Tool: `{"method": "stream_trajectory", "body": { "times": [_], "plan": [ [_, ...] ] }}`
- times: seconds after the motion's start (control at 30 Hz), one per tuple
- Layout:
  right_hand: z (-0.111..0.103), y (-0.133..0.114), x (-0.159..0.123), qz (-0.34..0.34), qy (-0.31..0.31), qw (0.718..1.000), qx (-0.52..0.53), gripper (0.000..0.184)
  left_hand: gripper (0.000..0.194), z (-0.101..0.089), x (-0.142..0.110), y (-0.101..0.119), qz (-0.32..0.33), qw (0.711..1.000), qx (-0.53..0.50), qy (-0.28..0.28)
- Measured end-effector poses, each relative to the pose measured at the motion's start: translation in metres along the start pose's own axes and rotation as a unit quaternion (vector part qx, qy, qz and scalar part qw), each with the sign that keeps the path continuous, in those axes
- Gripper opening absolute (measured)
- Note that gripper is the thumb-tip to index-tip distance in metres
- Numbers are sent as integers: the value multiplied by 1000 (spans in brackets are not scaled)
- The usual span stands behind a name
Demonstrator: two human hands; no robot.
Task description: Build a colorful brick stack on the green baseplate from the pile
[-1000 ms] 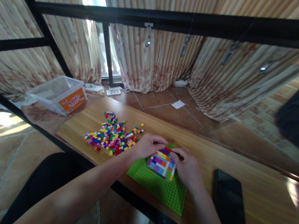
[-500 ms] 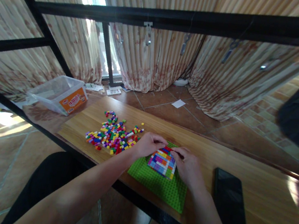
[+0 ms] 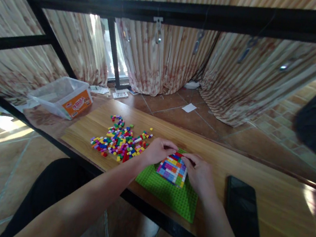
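Note:
A green studded baseplate (image 3: 174, 200) lies on the wooden table, and on it rests a multicoloured block of joined toy bricks (image 3: 171, 171). My left hand (image 3: 158, 151) is closed at the block's far left corner, its fingertips on the red row along the top edge. At the far right corner, my right hand (image 3: 199, 172) pinches the same edge between thumb and fingers. The fingers partly cover the far edge of the block. Left of my left hand spreads a loose pile of small coloured bricks (image 3: 124, 141).
A black phone (image 3: 243, 213) lies on the table (image 3: 289, 221) to the right. Beyond the table's left end stands a clear plastic box (image 3: 54, 95) with an orange label. A black metal bar (image 3: 181, 15) with hanging clips crosses above, in front of striped curtains (image 3: 167, 63).
The view has shifted slightly. Both hands stay at the far edge of the brick block, which appears tilted a little differently.

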State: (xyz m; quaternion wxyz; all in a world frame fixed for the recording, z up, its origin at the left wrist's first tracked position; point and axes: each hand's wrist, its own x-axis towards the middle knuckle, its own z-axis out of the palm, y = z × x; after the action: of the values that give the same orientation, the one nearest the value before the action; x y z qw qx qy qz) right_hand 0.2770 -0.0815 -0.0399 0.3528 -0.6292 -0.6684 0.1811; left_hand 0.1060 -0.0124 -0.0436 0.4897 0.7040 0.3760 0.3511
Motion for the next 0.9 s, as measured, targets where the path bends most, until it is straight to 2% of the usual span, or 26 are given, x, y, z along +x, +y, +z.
{"method": "stream_trajectory", "body": {
  "times": [0.27, 0.53, 0.9],
  "plan": [
    [1, -3, 1, 25, 0, 1000, -9, 28, 14, 2, -1, -3, 4, 1000, 14, 13],
    [-1, 2, -2, 11, -15, 1000, 24, 28, 17, 8, -8, -8, 13, 999, -1, 46],
    [-6, 8, -2, 15, -43, 998, 41, 30, 16, 8, -10, -11, 32, 998, -11, 44]
  ]
}}
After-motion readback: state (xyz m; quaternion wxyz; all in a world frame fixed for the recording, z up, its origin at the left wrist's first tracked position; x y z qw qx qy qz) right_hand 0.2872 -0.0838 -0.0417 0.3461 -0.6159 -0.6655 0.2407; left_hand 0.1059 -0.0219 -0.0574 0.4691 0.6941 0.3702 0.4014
